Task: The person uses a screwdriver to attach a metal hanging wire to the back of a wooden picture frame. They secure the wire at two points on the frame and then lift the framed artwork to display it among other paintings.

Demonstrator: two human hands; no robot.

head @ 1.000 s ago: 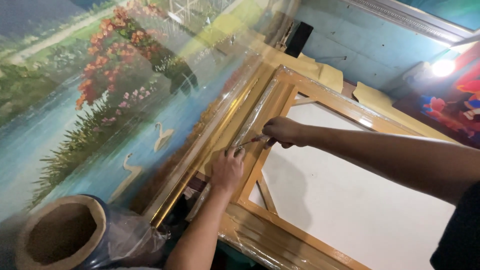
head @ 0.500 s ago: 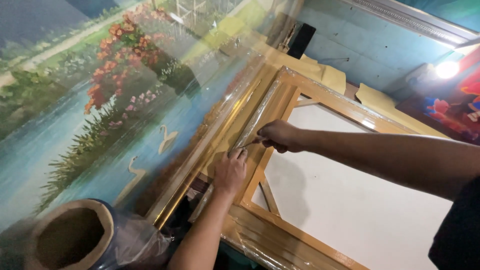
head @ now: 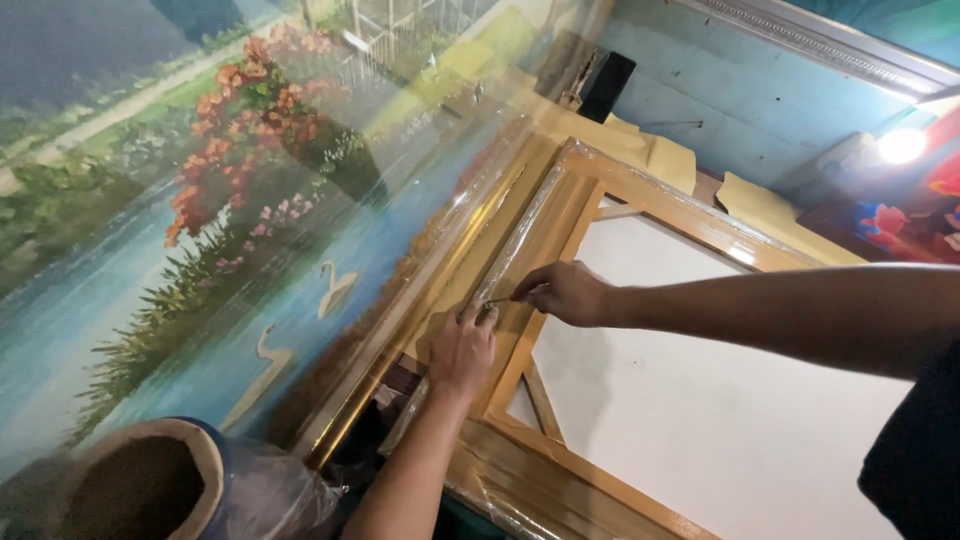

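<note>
Right at the centre of the frame, the left hand [head: 463,350] lies flat, fingers together, pressing the clear plastic wrap [head: 520,235] against the wooden frame [head: 690,215]. Just beside it, the right hand [head: 568,293] pinches a thin blade [head: 497,300] between closed fingers, its tip touching the wrap. Filling the upper left is a wrapped landscape painting [head: 200,230] with swans. At lower left sits a cardboard roll [head: 140,485].

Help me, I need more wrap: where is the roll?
The roll sits at the head view's bottom left corner, below the swan painting, left of the left hand.
</note>
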